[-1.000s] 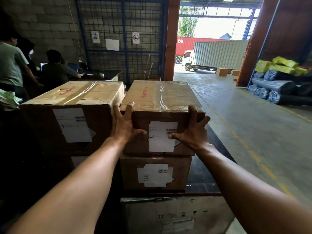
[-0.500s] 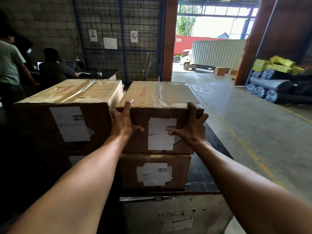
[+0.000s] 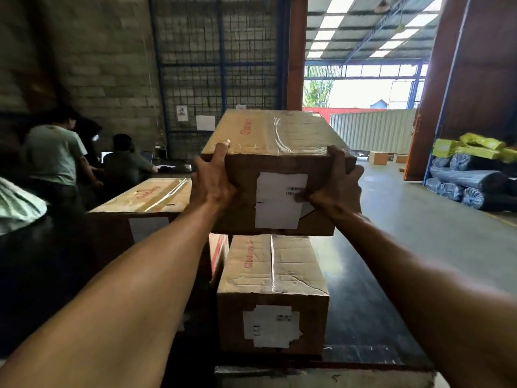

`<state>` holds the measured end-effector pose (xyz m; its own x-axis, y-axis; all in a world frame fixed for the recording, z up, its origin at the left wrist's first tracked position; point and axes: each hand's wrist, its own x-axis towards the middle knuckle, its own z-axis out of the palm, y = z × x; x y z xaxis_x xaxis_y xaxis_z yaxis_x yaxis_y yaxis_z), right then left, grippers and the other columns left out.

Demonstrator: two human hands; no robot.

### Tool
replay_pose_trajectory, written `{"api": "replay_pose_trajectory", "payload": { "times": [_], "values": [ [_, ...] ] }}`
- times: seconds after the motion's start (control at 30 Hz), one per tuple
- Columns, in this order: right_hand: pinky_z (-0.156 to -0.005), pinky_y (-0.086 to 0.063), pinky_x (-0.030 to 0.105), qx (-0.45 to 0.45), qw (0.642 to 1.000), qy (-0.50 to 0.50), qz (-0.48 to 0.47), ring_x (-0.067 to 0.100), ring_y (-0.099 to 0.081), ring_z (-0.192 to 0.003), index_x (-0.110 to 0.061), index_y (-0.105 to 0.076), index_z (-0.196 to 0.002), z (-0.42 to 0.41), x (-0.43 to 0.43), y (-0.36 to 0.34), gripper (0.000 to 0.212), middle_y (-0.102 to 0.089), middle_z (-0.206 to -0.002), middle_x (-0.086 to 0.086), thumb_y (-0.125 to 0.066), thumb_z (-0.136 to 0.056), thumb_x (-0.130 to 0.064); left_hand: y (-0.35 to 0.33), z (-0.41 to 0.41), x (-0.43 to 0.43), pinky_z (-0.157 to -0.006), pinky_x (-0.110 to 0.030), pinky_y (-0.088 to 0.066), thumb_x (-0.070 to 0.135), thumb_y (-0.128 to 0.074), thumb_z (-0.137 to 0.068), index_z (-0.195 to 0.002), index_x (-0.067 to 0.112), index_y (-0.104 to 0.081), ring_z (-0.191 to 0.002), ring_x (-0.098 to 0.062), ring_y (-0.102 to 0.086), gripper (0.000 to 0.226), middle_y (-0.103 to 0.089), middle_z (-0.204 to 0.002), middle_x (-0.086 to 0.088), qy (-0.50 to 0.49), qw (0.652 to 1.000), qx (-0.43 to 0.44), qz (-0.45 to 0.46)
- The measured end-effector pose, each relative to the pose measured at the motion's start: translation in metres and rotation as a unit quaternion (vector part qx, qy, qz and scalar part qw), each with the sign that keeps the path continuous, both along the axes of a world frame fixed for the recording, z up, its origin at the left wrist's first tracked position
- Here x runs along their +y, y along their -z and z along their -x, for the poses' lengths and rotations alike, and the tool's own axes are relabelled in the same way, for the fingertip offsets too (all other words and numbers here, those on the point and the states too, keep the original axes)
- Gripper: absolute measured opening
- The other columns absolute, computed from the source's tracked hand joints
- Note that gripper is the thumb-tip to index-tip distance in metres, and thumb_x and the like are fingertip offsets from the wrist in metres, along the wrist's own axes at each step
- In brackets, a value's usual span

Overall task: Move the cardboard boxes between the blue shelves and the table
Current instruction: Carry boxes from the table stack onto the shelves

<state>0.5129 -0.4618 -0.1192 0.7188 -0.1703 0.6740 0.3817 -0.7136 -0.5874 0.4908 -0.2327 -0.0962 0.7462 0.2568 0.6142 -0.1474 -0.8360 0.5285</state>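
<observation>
A taped cardboard box [image 3: 275,141] with a white label hangs in the air, lifted clear of the stack and tilted slightly. My left hand [image 3: 211,183] grips its near left corner and my right hand [image 3: 337,186] grips its near right corner. Directly below it a second cardboard box [image 3: 272,278] rests on the dark table [image 3: 361,298]. A third cardboard box [image 3: 148,196] sits to the left on the same table, with more boxes in shadow beneath it.
Several people [image 3: 56,155] work at a desk by the block wall at the left. Black rolls and yellow bundles [image 3: 472,175] lie on a blue rack at the right. Open concrete floor [image 3: 436,225] leads to the doorway with a shipping container [image 3: 372,130] outside.
Both hands have raised the top box off the stack, exposing the top of the box below. The view has tilted upward.
</observation>
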Motion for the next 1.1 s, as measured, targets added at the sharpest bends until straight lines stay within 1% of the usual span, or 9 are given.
{"api": "replay_pose_trajectory", "payload": {
  "times": [0.1, 0.2, 0.33, 0.47, 0.53, 0.63, 0.77, 0.93, 1.1],
  "values": [
    [-0.092, -0.049, 0.046, -0.018, 1.0, -0.019, -0.007, 0.034, -0.043, -0.122, -0.036, -0.027, -0.138, 0.001, 0.028, -0.033, 0.111, -0.032, -0.134, 0.01, -0.094, -0.05, -0.036, -0.035, 0.016, 0.023, -0.086, -0.05, -0.046, 0.027, -0.074, -0.078, -0.14, 0.041, -0.027, -0.112, -0.043, -0.049, 0.08, -0.036, -0.128, -0.019, -0.049, 0.998, -0.027, -0.008],
    [-0.088, -0.048, 0.039, -0.03, 0.996, -0.075, -0.034, 0.027, -0.047, -0.112, -0.041, -0.026, -0.141, 0.0, 0.068, -0.052, 0.112, -0.031, -0.136, 0.007, -0.094, -0.052, -0.038, -0.058, 0.041, 0.056, -0.089, -0.052, -0.046, 0.025, -0.081, -0.072, -0.141, 0.043, -0.027, -0.114, -0.045, -0.048, 0.089, -0.038, -0.127, -0.022, -0.108, 0.993, -0.035, -0.023],
    [-0.085, -0.051, 0.049, -0.044, 0.985, -0.167, -0.033, 0.043, -0.05, -0.112, -0.046, -0.024, -0.136, -0.001, 0.131, -0.061, 0.105, -0.032, -0.13, 0.014, -0.092, -0.057, -0.037, -0.07, 0.086, 0.103, -0.092, -0.054, -0.045, 0.035, -0.092, -0.056, -0.142, 0.041, -0.026, -0.115, -0.047, -0.047, 0.108, -0.039, -0.126, -0.022, -0.206, 0.978, -0.028, -0.029],
    [-0.082, -0.054, 0.058, -0.032, 0.957, -0.285, -0.035, 0.047, -0.051, -0.11, -0.05, -0.023, -0.134, 0.003, 0.199, -0.065, 0.104, -0.031, -0.129, 0.015, -0.092, -0.057, -0.037, -0.075, 0.135, 0.137, -0.097, -0.053, -0.042, 0.035, -0.094, -0.052, -0.144, 0.039, -0.026, -0.12, -0.048, -0.044, 0.114, -0.036, -0.132, -0.024, -0.319, 0.947, -0.017, -0.027],
    [-0.083, -0.054, 0.058, -0.029, 0.936, -0.348, -0.039, 0.047, -0.051, -0.11, -0.05, -0.023, -0.135, 0.008, 0.228, -0.062, 0.103, -0.031, -0.129, 0.015, -0.091, -0.058, -0.039, -0.074, 0.156, 0.146, -0.099, -0.055, -0.043, 0.035, -0.095, -0.047, -0.142, 0.04, -0.027, -0.12, -0.047, -0.044, 0.117, -0.035, -0.134, -0.024, -0.379, 0.925, -0.026, -0.022],
    [-0.087, -0.051, 0.058, -0.008, 0.901, -0.432, -0.037, 0.048, -0.048, -0.114, -0.051, -0.023, -0.135, 0.019, 0.258, -0.058, 0.102, -0.03, -0.133, 0.014, -0.09, -0.06, -0.041, -0.069, 0.187, 0.145, -0.096, -0.053, -0.043, 0.034, -0.095, -0.049, -0.143, 0.038, -0.029, -0.118, -0.045, -0.046, 0.115, -0.039, -0.13, -0.023, -0.461, 0.887, -0.015, -0.024],
    [-0.091, -0.047, 0.056, 0.016, 0.843, -0.537, -0.017, 0.048, -0.045, -0.117, -0.049, -0.022, -0.137, 0.051, 0.281, -0.046, 0.102, -0.027, -0.137, 0.015, -0.089, -0.06, -0.043, -0.056, 0.236, 0.119, -0.093, -0.053, -0.042, 0.032, -0.094, -0.052, -0.143, 0.041, -0.028, -0.117, -0.043, -0.046, 0.113, -0.038, -0.129, -0.02, -0.575, 0.818, 0.006, 0.005],
    [-0.094, -0.045, 0.048, 0.058, 0.762, -0.645, -0.001, 0.044, -0.045, -0.118, -0.043, -0.023, -0.14, 0.115, 0.274, -0.019, 0.105, -0.027, -0.139, 0.016, -0.091, -0.06, -0.038, -0.036, 0.305, 0.056, -0.095, -0.045, -0.042, 0.029, -0.095, -0.05, -0.14, 0.039, -0.033, -0.112, -0.04, -0.049, 0.11, -0.038, -0.128, -0.019, -0.679, 0.733, 0.034, 0.025],
    [-0.094, -0.047, 0.05, 0.081, 0.682, -0.727, 0.018, 0.045, -0.048, -0.117, -0.046, -0.022, -0.14, 0.179, 0.244, -0.01, 0.108, -0.026, -0.14, 0.015, -0.092, -0.058, -0.041, -0.031, 0.369, -0.019, -0.089, -0.046, -0.046, 0.032, -0.095, -0.05, -0.139, 0.042, -0.03, -0.109, -0.04, -0.051, 0.111, -0.041, -0.123, -0.019, -0.76, 0.647, 0.054, 0.022]
  ]
}}
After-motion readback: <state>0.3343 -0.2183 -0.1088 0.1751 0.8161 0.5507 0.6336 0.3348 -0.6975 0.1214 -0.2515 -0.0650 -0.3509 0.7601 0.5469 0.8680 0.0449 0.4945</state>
